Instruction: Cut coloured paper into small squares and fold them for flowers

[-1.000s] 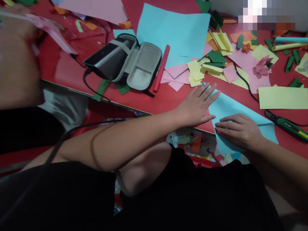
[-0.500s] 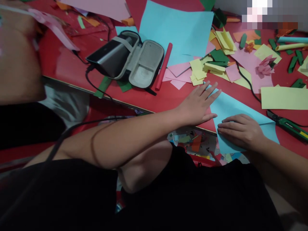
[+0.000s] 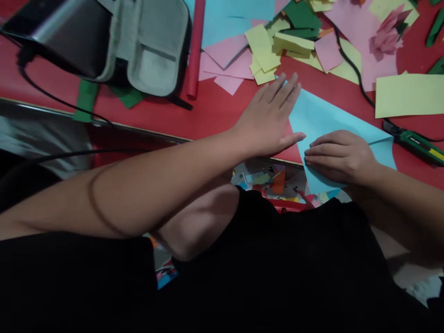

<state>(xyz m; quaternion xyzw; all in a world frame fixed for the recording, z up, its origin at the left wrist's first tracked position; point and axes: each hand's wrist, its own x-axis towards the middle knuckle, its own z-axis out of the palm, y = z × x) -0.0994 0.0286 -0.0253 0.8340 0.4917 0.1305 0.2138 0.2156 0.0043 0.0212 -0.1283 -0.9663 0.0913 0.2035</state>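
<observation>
A folded sheet of light-blue paper (image 3: 322, 111) lies at the front edge of the red table, one corner hanging over it. My left hand (image 3: 272, 115) rests at the paper's left edge, fingers stretched out and thumb apart. On the lower part of the sheet my right hand (image 3: 342, 155) lies flat, its fingers close together and pointing left. Part of the paper is hidden under the right hand and forearm. A green utility knife (image 3: 419, 143) lies just right of the paper, touching or almost touching its corner.
An open grey-lined case (image 3: 152, 51) with a dark device (image 3: 69, 34) and cable stands at upper left. Beside it lies a red paper tube (image 3: 196, 51). Yellow notes (image 3: 263, 51), a pink paper flower (image 3: 386, 34) and a yellow strip (image 3: 409, 96) cover the back. Scraps litter the floor (image 3: 270, 180).
The view has moved closer and lower, so the table things appear larger and the person at left is out of view. Both hands keep nearly the same places on the blue paper.
</observation>
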